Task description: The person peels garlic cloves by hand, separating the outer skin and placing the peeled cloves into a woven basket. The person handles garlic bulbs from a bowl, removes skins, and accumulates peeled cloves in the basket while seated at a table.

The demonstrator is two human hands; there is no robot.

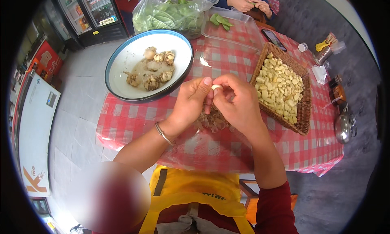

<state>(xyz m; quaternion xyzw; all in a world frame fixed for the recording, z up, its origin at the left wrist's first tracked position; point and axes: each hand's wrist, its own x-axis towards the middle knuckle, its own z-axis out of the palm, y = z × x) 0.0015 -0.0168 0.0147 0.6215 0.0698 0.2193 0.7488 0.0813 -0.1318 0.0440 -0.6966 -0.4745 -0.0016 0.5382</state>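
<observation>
Over the table, my left hand (192, 99) and my right hand (239, 103) meet around a pale garlic clove (217, 87). The right thumb and index finger pinch it. My left thumb presses at its left end, with the left fingers curled below and partly hidden. Papery garlic skins (214, 121) lie in a pile under my hands. To the left stands a white enamel basin (118, 77) with a blue rim, holding several whole garlic bulbs (151, 82) and loose skins. A brown wicker basket (302, 126) at the right is filled with peeled cloves (280, 86).
A red-and-white checked cloth under clear plastic covers the table (174, 156). Behind the basin sits a plastic bag of green leaves (168, 18), beside a clear tray (239, 37). A phone (274, 40) and metal kettle (345, 127) are rightward. Another person's hands (250, 5) work opposite.
</observation>
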